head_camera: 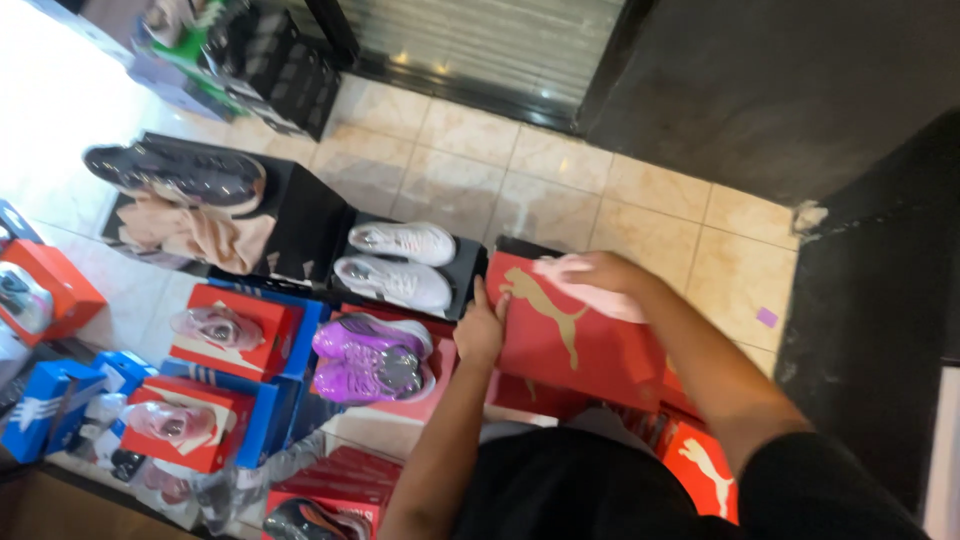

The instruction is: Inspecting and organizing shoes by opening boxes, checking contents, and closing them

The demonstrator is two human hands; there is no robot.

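- Left hand (481,328): pressed flat against the left edge of the red shoe box lid (570,335), fingers closed along the rim, thumb up. It steadies the box rather than gripping around it. Keep this hand low on the edge so the lid does not slide sideways.
- Right hand (598,272): laid over a pale pink shoe (590,290) resting on the far upper part of the lid, fingers curled on the shoe. Whether the fingers wrap under it cannot be told.
- The red shoe box lid sits tilted on further red boxes (700,462), just in front of the person's body. Judgement: the stack below looks uneven, so press down evenly before shifting weight.
- Just left of the left hand: a purple pair of shoes (372,358) on a pink-red box, near enough to be knocked by the elbow.
- Farther left: pink shoes (216,327) on red boxes over blue boxes (45,400).
- Beyond: a white pair of shoes (398,262) in a black open box (468,270), touching the lid's far corner.
- Farthest: a dark shoe (178,172) on a black box, on the tiled floor (560,190).
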